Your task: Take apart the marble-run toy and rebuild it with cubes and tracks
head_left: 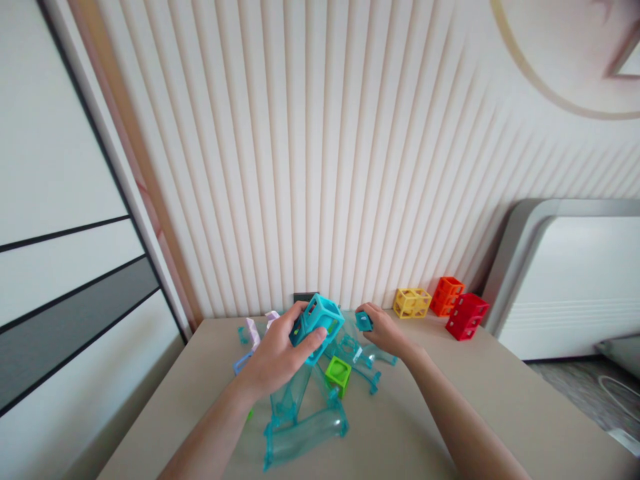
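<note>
Turquoise block (330,320) in the left hand (283,357)

Apparently plastic, it should feel light, stiff and slightly slippery; its corner bars look best to grip. The left hand clasps it; the right hand (383,331) pinches a small teal piece (364,321). Tube pieces (307,435) crowd beneath; the wall (320,167) stands just beyond. Room looks widest on the table (493,393) right of the right hand.

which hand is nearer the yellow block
Right. The right hand is just left of the yellow block, apart from it; the left hand is farther left, holding the turquoise block.
</note>
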Tool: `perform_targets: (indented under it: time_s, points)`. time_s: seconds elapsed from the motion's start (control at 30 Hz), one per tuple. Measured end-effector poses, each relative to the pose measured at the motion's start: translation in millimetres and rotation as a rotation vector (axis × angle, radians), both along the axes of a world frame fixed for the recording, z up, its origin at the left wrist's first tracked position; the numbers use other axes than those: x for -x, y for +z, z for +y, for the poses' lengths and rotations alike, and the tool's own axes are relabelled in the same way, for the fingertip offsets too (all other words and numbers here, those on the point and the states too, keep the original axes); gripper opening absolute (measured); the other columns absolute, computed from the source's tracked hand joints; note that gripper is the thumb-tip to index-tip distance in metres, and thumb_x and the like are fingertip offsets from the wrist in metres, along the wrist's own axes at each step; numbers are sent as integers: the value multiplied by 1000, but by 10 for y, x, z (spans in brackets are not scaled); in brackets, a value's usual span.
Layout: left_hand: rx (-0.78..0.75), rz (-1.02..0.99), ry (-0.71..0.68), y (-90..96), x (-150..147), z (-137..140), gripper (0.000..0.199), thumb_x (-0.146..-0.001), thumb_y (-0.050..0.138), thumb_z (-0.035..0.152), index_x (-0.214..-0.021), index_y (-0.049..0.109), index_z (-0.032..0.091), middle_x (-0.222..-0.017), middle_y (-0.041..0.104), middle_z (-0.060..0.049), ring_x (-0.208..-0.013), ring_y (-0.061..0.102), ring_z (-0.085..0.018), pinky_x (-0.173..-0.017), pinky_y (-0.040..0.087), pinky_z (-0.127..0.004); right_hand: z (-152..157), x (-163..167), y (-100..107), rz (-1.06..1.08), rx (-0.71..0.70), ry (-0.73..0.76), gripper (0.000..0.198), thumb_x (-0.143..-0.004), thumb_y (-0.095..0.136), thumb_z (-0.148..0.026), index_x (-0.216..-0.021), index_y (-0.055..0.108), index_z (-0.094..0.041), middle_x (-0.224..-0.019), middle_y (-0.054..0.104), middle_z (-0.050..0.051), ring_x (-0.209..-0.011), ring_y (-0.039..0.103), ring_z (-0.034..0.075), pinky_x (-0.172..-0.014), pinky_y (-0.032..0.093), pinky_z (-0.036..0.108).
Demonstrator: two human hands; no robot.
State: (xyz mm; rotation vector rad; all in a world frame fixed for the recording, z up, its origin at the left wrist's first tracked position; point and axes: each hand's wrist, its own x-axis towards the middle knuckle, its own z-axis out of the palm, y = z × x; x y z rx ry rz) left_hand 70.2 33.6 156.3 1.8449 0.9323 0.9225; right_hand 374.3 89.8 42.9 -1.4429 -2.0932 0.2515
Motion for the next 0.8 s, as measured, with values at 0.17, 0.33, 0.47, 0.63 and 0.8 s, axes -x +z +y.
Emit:
perform_targets:
  time_s: [0.17, 0.33, 0.47, 0.63, 0.8]
  points:
    - [-6, 10, 2, -3, -7, -8, 43, -91, 60, 54, -122, 60, 23, -105, 72, -3, -106, 64, -25, -88, 51, -32, 8, -42, -58, 14, 81, -73, 42, -66, 59, -9, -105, 57, -23, -98, 64, 2, -85, 60, 19, -77, 43, 26]
    - [-10, 24, 2, -11, 0, 0, 44, -91, 60, 54, -122, 60, 23, -108, 72, -4, -103, 65, -24, -89, 51, -33, 66, -116, -110, 119, 65, -200, 41, -67, 58, -11, -105, 55, -23, -87, 64, -1, -77, 60, 18, -72, 44, 27]
    - [-25, 44, 1, -41, -17, 5, 43, -92, 59, 53, -123, 59, 24, -113, 72, -3, -103, 65, -23, -88, 51, -31, 104, -143, -53, 189, -55, -261, 46, -70, 56, -13, -114, 53, -22, -101, 63, 4, -89, 62, 21, -82, 48, 33]
    - [-40, 63, -16, -66, -124, -66, 42, -91, 61, 53, -122, 60, 25, -113, 72, -2, -104, 65, -24, -88, 50, -31, 29, 24, 207, 451, -157, -210, 50, -76, 60, -22, -126, 53, -24, -109, 61, 6, -92, 63, 22, -78, 54, 35]
    - [-41, 21, -18, -67, -258, -254, 38, -93, 58, 52, -117, 62, 23, -111, 72, -4, -104, 65, -24, -92, 48, -33, -202, 386, 549, 677, -197, -56, 51, -80, 66, -29, -130, 54, -27, -115, 59, 6, -87, 62, 20, -70, 56, 32]
